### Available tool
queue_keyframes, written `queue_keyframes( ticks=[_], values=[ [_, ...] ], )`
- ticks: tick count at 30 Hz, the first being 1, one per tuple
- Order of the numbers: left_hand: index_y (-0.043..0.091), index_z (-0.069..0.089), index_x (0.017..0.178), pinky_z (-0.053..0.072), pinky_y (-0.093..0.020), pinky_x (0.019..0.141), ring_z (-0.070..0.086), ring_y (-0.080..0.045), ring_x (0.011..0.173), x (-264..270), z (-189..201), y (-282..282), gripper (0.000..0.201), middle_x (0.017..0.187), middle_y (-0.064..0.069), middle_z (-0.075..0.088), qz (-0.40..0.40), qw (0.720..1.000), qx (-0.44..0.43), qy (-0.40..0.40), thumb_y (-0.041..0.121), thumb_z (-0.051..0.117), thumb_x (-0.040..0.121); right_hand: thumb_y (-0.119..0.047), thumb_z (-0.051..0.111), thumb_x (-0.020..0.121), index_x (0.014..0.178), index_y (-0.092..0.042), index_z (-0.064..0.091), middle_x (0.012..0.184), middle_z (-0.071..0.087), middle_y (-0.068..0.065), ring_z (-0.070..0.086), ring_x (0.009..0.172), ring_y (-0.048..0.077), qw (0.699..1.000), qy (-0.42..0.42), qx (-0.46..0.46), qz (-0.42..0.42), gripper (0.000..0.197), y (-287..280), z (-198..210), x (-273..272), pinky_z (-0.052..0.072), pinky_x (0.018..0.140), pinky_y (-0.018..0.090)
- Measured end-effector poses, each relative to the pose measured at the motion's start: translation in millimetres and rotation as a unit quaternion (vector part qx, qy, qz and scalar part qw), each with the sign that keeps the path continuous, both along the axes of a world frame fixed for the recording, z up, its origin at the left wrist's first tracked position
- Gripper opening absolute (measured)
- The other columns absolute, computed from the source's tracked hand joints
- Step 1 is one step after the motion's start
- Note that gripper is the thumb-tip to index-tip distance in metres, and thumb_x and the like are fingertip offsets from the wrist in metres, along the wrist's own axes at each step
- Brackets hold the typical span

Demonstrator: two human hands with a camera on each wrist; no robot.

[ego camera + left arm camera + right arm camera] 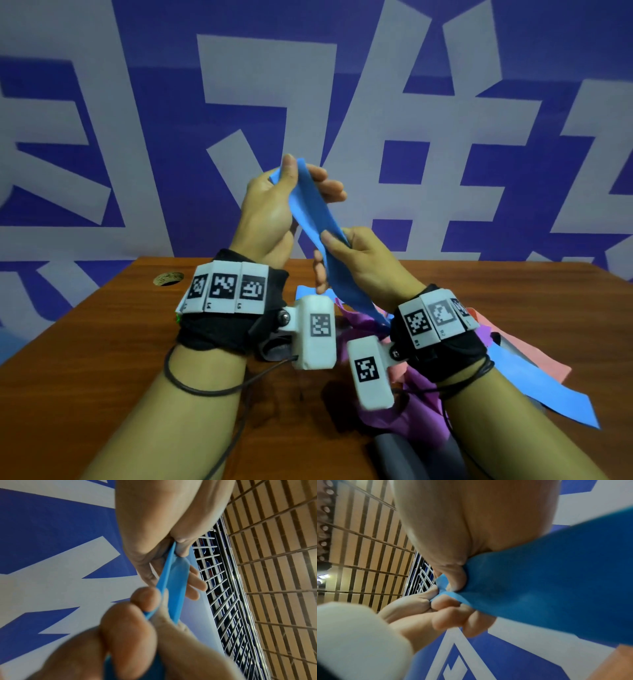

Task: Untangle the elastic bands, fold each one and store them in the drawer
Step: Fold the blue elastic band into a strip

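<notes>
Both hands hold a blue elastic band up above the wooden table. My left hand is raised and pinches the band's top end between thumb and fingers. Lower and to the right, my right hand grips the same band with thumb and curled fingers. Below that hand the band drops and trails across the table toward the right front. The left wrist view has the left hand pinching the band edge-on. In the right wrist view my right hand bunches the band. No drawer is in view.
A heap of other bands lies on the table under my wrists: purple ones and a pink one. A dark grey object sits at the near edge. A cable hole is at the table's back left. A blue-and-white banner stands behind.
</notes>
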State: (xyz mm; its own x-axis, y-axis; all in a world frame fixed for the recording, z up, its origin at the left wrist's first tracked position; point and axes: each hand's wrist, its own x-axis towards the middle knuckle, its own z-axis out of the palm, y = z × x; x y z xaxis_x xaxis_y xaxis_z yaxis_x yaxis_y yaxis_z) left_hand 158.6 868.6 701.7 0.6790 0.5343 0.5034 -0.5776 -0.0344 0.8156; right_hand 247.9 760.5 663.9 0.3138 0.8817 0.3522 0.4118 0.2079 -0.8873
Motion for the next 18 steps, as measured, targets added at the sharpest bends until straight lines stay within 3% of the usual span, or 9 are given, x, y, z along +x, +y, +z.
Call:
queue_keyframes(
  ticks=[4,9,13,18],
  values=[
    [0.004,0.059,0.088,0.060,-0.032,0.072,0.072,-0.023,0.072,1.6,-1.3,1.1,0.044,0.073,-0.008,0.072,0.020,0.999,-0.038,-0.015,0.032,0.031,0.109,-0.021,0.035,0.108,0.074,-0.005,0.055,0.061,0.060,0.010,0.059,0.051,0.018,0.999,-0.028,-0.025,-0.009,0.042,0.3,0.2,-2.7,0.049,0.058,0.023],
    [0.005,0.055,0.083,0.059,-0.037,0.075,0.068,-0.022,0.064,-1.2,2.9,13.0,0.044,0.064,-0.005,0.065,0.029,0.992,-0.102,-0.075,0.032,0.032,0.109,-0.016,0.036,0.107,0.071,-0.004,0.054,0.051,0.058,-0.003,0.053,0.042,0.006,0.997,-0.041,-0.062,-0.018,0.042,-3.2,-1.7,-3.2,0.043,0.048,0.014],
    [0.008,0.054,0.080,0.057,-0.034,0.069,0.064,-0.021,0.060,-2.2,-0.7,23.7,0.043,0.062,-0.003,0.061,0.071,0.986,-0.128,-0.084,0.033,0.033,0.108,-0.016,0.037,0.107,0.069,-0.006,0.054,0.049,0.057,-0.005,0.053,0.042,0.004,0.995,-0.057,-0.082,-0.025,0.043,-2.0,-1.2,-4.0,0.042,0.047,0.012],
    [0.007,0.052,0.078,0.056,-0.033,0.066,0.061,-0.020,0.055,-5.3,0.4,29.9,0.044,0.057,-0.002,0.058,0.096,0.976,-0.167,-0.102,0.031,0.032,0.109,-0.020,0.039,0.107,0.065,-0.008,0.049,0.052,0.052,0.006,0.054,0.046,0.017,0.994,-0.045,-0.095,-0.021,0.045,-2.9,-2.3,1.2,0.047,0.052,0.022]
  ],
)
